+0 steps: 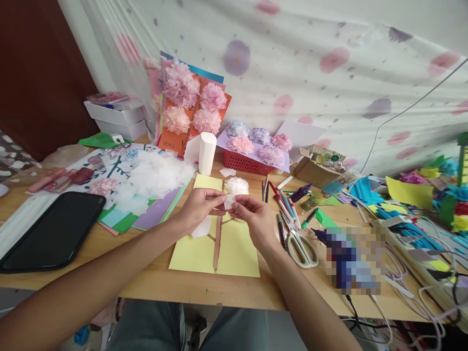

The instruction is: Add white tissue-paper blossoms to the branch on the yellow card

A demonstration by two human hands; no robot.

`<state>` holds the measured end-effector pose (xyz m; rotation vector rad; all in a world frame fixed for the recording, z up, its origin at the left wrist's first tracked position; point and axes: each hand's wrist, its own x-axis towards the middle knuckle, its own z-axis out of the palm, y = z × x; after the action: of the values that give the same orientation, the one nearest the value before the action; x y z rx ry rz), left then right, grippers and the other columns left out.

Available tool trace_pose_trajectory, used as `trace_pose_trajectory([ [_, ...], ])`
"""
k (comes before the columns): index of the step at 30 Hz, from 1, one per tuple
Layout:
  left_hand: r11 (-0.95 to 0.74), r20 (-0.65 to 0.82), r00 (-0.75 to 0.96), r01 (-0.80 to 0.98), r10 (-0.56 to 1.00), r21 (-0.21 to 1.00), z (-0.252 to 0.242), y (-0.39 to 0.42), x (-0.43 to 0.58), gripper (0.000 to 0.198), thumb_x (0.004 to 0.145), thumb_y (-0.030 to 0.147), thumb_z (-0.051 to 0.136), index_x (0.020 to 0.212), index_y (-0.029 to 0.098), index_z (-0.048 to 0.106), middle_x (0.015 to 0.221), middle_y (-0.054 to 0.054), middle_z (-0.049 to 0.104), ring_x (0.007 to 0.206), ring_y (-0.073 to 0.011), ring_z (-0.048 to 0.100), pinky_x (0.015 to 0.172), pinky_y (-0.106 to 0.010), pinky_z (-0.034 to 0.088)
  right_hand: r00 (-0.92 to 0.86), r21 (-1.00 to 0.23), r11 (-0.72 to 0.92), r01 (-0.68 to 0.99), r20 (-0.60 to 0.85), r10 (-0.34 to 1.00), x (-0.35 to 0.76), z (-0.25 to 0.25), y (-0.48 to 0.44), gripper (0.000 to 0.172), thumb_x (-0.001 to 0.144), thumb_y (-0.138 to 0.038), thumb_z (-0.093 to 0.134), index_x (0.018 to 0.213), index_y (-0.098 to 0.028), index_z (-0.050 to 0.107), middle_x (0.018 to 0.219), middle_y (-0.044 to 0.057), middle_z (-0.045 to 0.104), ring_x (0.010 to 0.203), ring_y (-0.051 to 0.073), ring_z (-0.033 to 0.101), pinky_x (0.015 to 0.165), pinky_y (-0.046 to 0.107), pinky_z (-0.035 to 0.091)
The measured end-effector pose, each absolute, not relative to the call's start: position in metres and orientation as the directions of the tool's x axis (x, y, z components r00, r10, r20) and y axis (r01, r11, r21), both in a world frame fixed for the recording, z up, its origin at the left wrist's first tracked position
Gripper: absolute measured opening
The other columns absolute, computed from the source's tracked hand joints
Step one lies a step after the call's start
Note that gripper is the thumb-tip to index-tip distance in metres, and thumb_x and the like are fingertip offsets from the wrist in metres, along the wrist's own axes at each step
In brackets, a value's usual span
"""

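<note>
Between the fingertips of both hands is a small piece of white tissue paper (229,202). My left hand (202,207) pinches its left side, and my right hand (253,214) pinches the right. Below them lies a yellow sheet of paper (237,251) with a brown tree trunk (217,243) and thin branches on it. A fluffy white paper flower (237,185) sits at the sheet's upper part, just beyond my fingers. Another loose white tissue piece (201,228) rests on the sheet by my left wrist.
Scissors (300,246), pens (287,202) and a pixelated tool (354,263) with cables lie right. Tissue sheets (157,170) are heaped left, near a black tablet (54,229). Behind stand a white roll (207,153), a red basket (248,162) and a cardboard box (310,168).
</note>
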<state>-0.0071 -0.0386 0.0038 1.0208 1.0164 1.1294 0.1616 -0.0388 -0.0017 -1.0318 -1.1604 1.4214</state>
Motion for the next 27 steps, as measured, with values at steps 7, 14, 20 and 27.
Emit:
trace_pose_trajectory([
  [7, 0.182, -0.149, 0.137, -0.273, 0.979, 0.945, 0.0028, -0.0361, -0.0101, 0.033, 0.07, 0.037, 0.083, 0.091, 0.013, 0.076, 0.094, -0.009, 0.078, 0.085, -0.0204, 0.073, 0.086, -0.037, 0.061, -0.108, -0.994, 0.029, -0.105, 0.041, 0.993, 0.1609, -0.0041, -0.0389, 0.027, 0.066, -0.042, 0.085, 0.081, -0.021, 0.077, 0.076, 0.003, 0.074, 0.069, 0.018, 0.069, 0.075, 0.038, 0.06],
  [14, 0.188, -0.148, 0.152, -0.3, 0.977, 0.935, 0.0036, -0.0368, -0.0106, 0.028, 0.072, 0.032, 0.082, 0.091, 0.013, 0.075, 0.087, -0.007, 0.077, 0.08, -0.0186, 0.073, 0.085, -0.036, 0.061, -0.114, -0.991, 0.065, -0.114, 0.078, 0.99, 0.1611, -0.0094, -0.0395, 0.016, 0.074, -0.036, 0.078, 0.082, -0.022, 0.079, 0.079, 0.002, 0.075, 0.07, 0.017, 0.069, 0.075, 0.035, 0.06],
  [20, 0.202, -0.149, 0.179, -0.333, 0.973, 0.921, 0.0077, -0.0385, -0.0109, 0.026, 0.074, 0.032, 0.08, 0.092, 0.013, 0.073, 0.082, -0.007, 0.076, 0.078, -0.0182, 0.073, 0.085, -0.037, 0.06, -0.136, -0.986, 0.157, -0.047, 0.163, 0.977, 0.1618, -0.0084, -0.0408, 0.009, 0.078, -0.027, 0.071, 0.08, -0.024, 0.078, 0.08, 0.002, 0.073, 0.072, 0.016, 0.069, 0.073, 0.032, 0.058],
  [27, 0.136, -0.073, 0.195, -0.333, 0.978, 0.933, 0.0013, -0.0378, -0.01, 0.043, 0.068, 0.035, 0.088, 0.101, 0.012, 0.072, 0.089, -0.006, 0.076, 0.086, -0.0186, 0.072, 0.093, -0.041, 0.058, -0.139, -0.964, 0.262, 0.049, 0.253, 0.957, 0.1601, -0.0081, -0.0428, 0.012, 0.081, -0.023, 0.064, 0.081, -0.023, 0.077, 0.083, 0.002, 0.073, 0.075, 0.016, 0.067, 0.072, 0.031, 0.056],
])
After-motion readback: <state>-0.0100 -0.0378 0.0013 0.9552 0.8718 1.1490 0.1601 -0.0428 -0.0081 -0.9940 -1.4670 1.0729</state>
